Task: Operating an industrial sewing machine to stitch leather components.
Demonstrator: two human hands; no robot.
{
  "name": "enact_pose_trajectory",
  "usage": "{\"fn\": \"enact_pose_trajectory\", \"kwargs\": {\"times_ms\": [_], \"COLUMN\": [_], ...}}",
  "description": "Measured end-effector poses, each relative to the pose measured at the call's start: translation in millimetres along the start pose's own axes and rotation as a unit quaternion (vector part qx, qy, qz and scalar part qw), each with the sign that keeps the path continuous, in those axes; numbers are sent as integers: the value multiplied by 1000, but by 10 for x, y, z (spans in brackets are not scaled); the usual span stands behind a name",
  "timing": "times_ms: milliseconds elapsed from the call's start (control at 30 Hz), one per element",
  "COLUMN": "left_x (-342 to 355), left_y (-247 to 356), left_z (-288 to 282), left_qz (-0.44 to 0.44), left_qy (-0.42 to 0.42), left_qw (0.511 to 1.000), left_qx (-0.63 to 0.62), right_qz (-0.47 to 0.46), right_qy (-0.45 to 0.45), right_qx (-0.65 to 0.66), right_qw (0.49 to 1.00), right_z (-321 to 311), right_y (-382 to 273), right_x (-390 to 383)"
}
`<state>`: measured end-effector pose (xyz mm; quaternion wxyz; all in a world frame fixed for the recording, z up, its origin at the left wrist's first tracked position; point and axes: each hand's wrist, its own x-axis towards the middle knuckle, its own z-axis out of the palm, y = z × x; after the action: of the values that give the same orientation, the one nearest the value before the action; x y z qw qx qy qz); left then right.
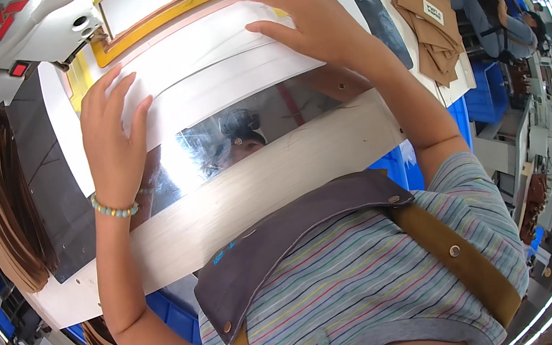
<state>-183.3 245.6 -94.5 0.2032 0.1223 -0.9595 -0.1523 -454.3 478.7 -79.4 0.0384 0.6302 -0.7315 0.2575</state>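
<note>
A yellow-edged rectangular frame (177, 9) lies on a white sheet (206, 86) at the top of the view. My left hand (111, 129) is open, fingers parted and curved, over the sheet's left side near the frame's lower left corner. My right hand (299, 15) is open too, its fingers spread at the frame's right end. The fingertips seem to rest on the frame and sheet, but firm contact is hard to tell. Neither hand grips anything visible. Below the sheet, a shiny metal plate (268, 120) reflects my head.
A white machine head (48, 35) overhangs the upper left. Brown flat pieces (4, 192) stand stacked at the left; more brown pieces (419, 8) lie fanned at the right. A pale bar (275, 165) edges the table before me. A blue bin (489, 91) and a seated person (508, 30) are farther right.
</note>
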Motion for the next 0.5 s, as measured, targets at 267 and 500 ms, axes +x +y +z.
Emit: {"fn": "enact_pose_trajectory", "kwargs": {"times_ms": [267, 500], "left_x": [-277, -243], "left_y": [57, 6], "left_z": [75, 114], "left_qz": [-43, 4], "left_qy": [-12, -29], "left_qw": [999, 999], "left_qx": [-16, 21], "right_qz": [82, 40], "right_qy": [-9, 14], "right_qx": [13, -9], "right_qw": [997, 999], "right_z": [287, 320], "right_y": [-267, 46], "right_x": [-485, -222]}}
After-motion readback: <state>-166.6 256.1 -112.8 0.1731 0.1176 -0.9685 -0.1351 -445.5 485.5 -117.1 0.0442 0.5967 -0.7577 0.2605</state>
